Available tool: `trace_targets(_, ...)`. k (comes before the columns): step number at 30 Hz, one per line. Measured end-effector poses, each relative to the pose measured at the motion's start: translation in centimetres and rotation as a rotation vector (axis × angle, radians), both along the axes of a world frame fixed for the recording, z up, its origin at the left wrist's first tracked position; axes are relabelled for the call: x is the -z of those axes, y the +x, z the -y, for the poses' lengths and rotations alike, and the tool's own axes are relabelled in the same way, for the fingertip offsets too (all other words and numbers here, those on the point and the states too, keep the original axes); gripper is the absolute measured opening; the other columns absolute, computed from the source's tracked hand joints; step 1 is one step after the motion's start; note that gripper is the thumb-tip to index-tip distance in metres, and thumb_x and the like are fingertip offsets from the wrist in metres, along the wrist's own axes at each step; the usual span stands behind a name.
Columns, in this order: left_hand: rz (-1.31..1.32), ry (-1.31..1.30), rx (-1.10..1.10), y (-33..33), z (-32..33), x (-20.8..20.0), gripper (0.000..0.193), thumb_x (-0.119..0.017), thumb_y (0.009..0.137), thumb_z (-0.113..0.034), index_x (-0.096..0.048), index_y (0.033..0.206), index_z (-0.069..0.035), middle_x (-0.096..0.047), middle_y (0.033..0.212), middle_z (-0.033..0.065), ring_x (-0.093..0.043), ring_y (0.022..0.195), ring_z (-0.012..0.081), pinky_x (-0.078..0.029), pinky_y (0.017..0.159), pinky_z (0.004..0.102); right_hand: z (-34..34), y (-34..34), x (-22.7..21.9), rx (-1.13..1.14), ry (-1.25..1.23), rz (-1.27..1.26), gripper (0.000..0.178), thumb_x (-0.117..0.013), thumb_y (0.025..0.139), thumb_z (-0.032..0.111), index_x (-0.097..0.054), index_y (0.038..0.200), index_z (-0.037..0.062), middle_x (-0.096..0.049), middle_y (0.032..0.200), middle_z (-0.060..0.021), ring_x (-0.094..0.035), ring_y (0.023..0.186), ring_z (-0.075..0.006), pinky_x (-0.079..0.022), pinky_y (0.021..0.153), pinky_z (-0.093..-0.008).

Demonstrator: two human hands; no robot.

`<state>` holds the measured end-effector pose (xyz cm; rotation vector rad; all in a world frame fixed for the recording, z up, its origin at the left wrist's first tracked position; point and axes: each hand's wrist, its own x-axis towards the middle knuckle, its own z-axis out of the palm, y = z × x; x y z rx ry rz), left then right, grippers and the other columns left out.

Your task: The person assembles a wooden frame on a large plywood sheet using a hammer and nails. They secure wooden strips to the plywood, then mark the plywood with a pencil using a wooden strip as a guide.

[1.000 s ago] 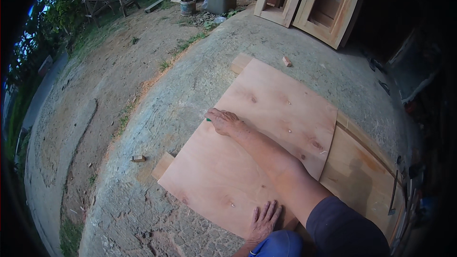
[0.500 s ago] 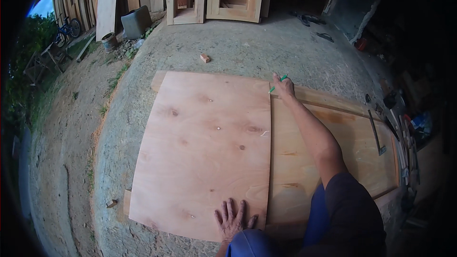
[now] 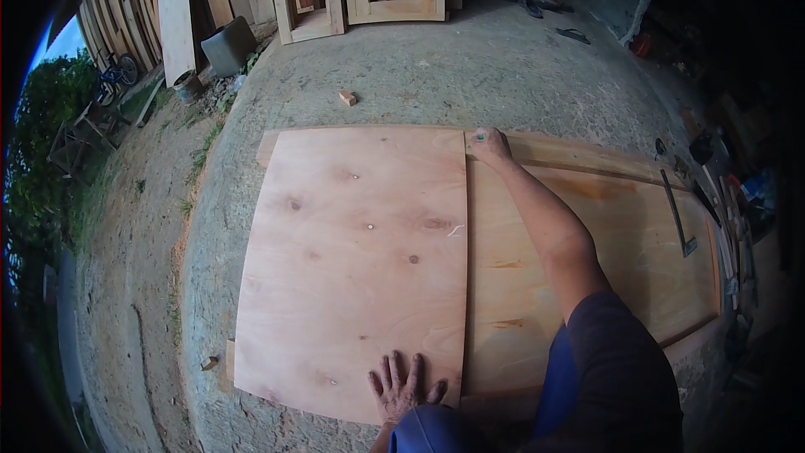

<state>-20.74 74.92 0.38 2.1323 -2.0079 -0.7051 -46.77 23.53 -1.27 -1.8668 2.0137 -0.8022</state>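
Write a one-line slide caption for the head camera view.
Left hand spread on a plywood sheet; right hand, closed around a green object, at the sheet's far right corner.

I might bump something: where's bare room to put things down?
Bare: the grey concrete floor between the pale wooden frames and the pinkish plywood sheet, beside the small wooden block; also the sheet's middle. Crowded: its far right corner, by the right hand, and near edge, by the left hand.
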Motion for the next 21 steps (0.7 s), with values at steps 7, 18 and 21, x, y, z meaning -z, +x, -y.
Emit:
trace_targets(7, 0.022, 0.012, 0.015, -0.4, 0.2, 0.0, 0.084, -0.054, 0.086, -0.070, -0.049, 0.147, -0.013, -0.029, 0.157, 0.0288, -0.018, 0.149, 0.0439, -0.005, 0.120, 0.0615, 0.3, -0.9, 0.1, -0.111, -0.051, -0.063, 0.023, -0.064, 0.083, 0.026, -0.074, 0.093, 0.0086, -0.072, 0.094, -0.0192, -0.070, 0.089, -0.0375, -0.055, 0.079, -0.0422)
trace_targets(18, 0.123, -0.045, 0.005, 0.0, -0.4, 2.1, 0.083, -0.059, 0.084, -0.069, -0.049, 0.147, -0.015, -0.030, 0.157, 0.0265, -0.021, 0.149, 0.0433, -0.009, 0.119, 0.0626, -32.8, 2.9, -7.3, -0.392, 0.321, 0.255, 0.010, -0.064, 0.089, 0.010, -0.064, 0.083, 0.0022, -0.064, 0.071, -0.0110, -0.065, 0.064, -0.0273, -0.052, 0.063, -0.0365)
trace_targets(21, 0.152, -0.046, 0.042, -0.4, -0.4, 2.7, 0.084, -0.058, 0.084, -0.070, -0.048, 0.148, -0.016, -0.029, 0.158, 0.0263, -0.021, 0.149, 0.0439, -0.009, 0.118, 0.0633, -44.7, 1.9, -6.2, -0.329, 0.634, 0.533, 0.014, -0.066, 0.087, 0.009, -0.060, 0.078, 0.0015, -0.062, 0.068, -0.0109, -0.062, 0.060, -0.0249, -0.051, 0.062, -0.0346)
